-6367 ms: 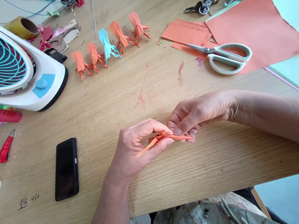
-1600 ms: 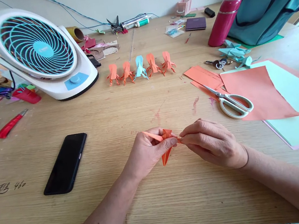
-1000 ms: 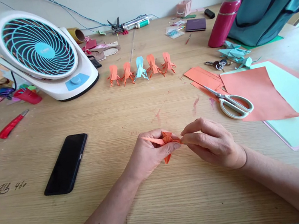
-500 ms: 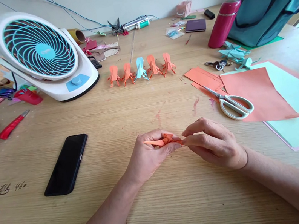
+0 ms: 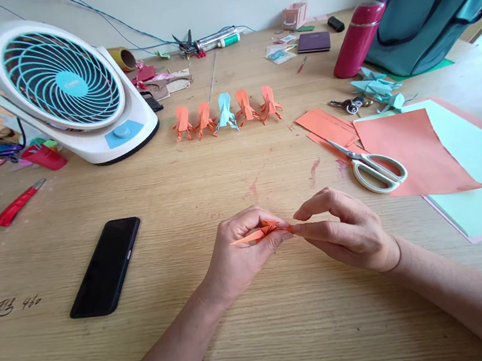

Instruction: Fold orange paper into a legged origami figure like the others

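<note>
At the lower middle of the frame, a person's left hand (image 5: 238, 250) is pinching a folded orange paper (image 5: 251, 236) between thumb and fingers, holding it just above a wooden counter (image 5: 271, 335). The paper's long axis is running nearly level across the frame, its slim point aiming left, back into the hollow of the palm, and its narrow other end poking out to the right past the left thumb tip. That end is facing the right hand (image 5: 354, 232), whose lower fingertip appears to be touching it while the finger above is lifting clear of the paper. The right thumb is hiding behind the fingers, so whether that grip is closing on the paper cannot be told. The left hand is sitting nearer, wrapping most of the piece; the right is meeting only the exposed end. In the upper middle of the frame, five folded figures (image 5: 225, 109), four orange and one blue, are standing in a row. Scissors (image 5: 376, 171) are lying at the right over orange sheets (image 5: 406, 146), and a phone (image 5: 105, 268) is lying at the left.
</note>
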`<state>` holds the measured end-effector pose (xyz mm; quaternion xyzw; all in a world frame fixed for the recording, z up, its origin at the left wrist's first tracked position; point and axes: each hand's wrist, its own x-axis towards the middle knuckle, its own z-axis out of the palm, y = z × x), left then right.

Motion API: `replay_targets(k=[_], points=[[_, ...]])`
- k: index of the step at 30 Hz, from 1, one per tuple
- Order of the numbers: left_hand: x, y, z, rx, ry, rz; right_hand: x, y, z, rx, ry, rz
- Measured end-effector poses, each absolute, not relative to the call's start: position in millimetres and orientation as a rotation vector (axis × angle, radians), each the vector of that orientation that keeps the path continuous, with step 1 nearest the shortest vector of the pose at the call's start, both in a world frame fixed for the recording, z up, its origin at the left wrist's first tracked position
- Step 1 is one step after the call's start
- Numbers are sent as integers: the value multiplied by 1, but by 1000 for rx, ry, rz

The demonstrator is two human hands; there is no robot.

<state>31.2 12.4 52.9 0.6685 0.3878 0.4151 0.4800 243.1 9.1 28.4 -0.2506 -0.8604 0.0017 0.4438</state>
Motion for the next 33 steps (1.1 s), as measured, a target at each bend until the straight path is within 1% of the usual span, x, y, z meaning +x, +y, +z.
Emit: replay_targets(k=[22,33], points=[[32,14,50,1380,925,924,243,10,30,-624,-2131,-30],[33,12,54,1488,983,974,244,10,32,-613,-2123,12]])
